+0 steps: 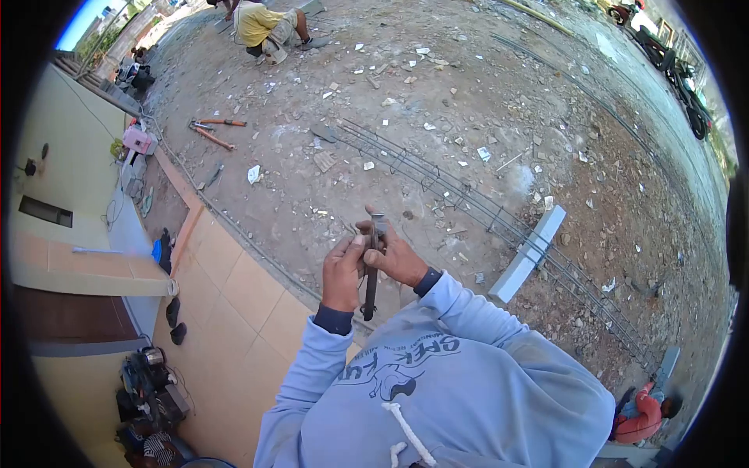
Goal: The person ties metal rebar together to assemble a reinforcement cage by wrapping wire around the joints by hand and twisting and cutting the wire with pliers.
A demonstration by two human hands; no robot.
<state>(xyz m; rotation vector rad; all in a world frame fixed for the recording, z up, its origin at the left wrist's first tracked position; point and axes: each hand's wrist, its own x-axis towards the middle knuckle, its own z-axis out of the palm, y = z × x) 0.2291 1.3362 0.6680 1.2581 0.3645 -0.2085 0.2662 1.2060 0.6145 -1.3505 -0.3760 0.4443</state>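
My left hand (341, 273) and my right hand (399, 259) come together in front of my chest. Between them stands a dark, narrow hand tool (371, 292) with a pale metal head, looking like pincers; its exact kind is not clear. The right hand's fingers are closed around its upper part, thumb across it. Pressed against its left side are the bent fingers of the left hand, also closed. Part of the tool is covered by the fingers. The tool's lower end hangs down close to my grey-blue sweatshirt (460, 374).
A long rebar cage (460, 193) rests across a pale concrete block (530, 253) on rubble-strewn ground. Orange-handled bolt cutters (214, 132) lie farther left. A person in yellow (257, 27) sits ahead, another in red (641, 413) at lower right. Tiled paving (218, 312) borders the house.
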